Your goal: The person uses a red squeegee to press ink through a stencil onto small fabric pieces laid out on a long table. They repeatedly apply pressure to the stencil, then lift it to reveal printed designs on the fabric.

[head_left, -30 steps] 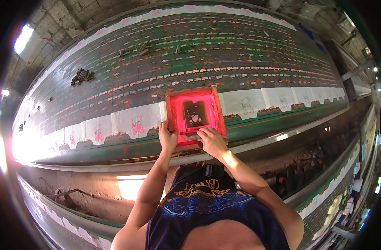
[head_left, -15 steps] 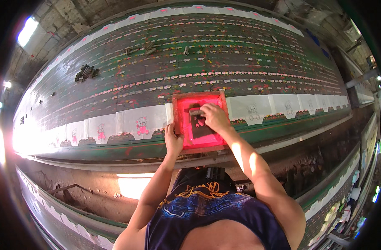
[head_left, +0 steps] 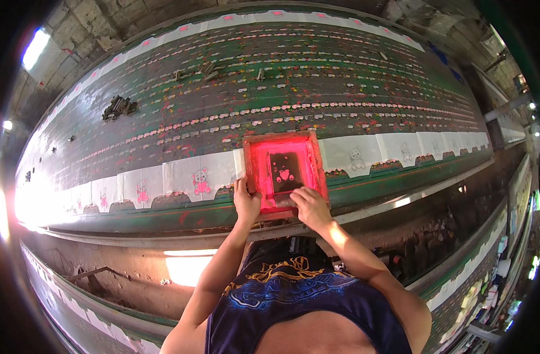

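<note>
Surface [head_left: 373,187] lined with white sheets [head_left: 357,156]. Frame [head_left: 319,159], judged light, stiff, ink-slick inside; best held at its side, where clamped by left hand [head_left: 247,203]; squeegee [head_left: 284,202] pinched by right hand [head_left: 313,208].

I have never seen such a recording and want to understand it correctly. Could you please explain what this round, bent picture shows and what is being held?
There is no machine here: a person works with two bare hands. The camera sits on the person's head and looks down; its fisheye lens bends straight edges.

The left hand holds the left side of a red-stained frame. Inside is a dark panel with a bear pattern. The right hand holds a small bar, partly covered by the fingers.

On the long table, white sheets left of the frame carry pink bears; those to its right show bear outlines. Farther back lies a dark pile.
</note>
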{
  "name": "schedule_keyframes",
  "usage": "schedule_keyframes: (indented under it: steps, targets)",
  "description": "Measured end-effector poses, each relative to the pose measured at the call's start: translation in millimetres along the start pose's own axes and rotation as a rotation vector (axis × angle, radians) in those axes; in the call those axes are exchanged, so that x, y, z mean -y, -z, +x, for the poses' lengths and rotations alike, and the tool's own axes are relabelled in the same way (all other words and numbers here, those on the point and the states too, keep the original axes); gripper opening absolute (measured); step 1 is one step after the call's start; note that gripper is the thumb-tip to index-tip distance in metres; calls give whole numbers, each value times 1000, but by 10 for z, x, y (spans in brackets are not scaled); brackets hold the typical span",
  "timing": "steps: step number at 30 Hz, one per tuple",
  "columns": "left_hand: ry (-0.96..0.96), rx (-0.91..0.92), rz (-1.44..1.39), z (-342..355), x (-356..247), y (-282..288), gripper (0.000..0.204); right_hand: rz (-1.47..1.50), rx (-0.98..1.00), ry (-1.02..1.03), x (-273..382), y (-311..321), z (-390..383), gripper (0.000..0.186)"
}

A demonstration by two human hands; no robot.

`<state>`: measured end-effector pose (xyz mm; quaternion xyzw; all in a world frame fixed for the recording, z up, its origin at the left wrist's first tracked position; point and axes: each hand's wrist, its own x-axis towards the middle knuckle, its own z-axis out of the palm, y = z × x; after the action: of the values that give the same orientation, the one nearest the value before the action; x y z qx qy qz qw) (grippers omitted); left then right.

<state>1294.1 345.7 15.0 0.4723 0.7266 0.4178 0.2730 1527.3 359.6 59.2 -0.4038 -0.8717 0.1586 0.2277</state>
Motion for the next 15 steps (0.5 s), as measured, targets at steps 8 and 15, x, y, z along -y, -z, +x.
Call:
schedule_keyframes:
  steps: [8,15]
  targets:
    - [-47,-25,-16,10,-14,3,63,101,-243,-254,-22,355,-144,46]
    - [-99,-57,-170,11,-198,-77,67,205,-176,-793,-626,134,-359,62]
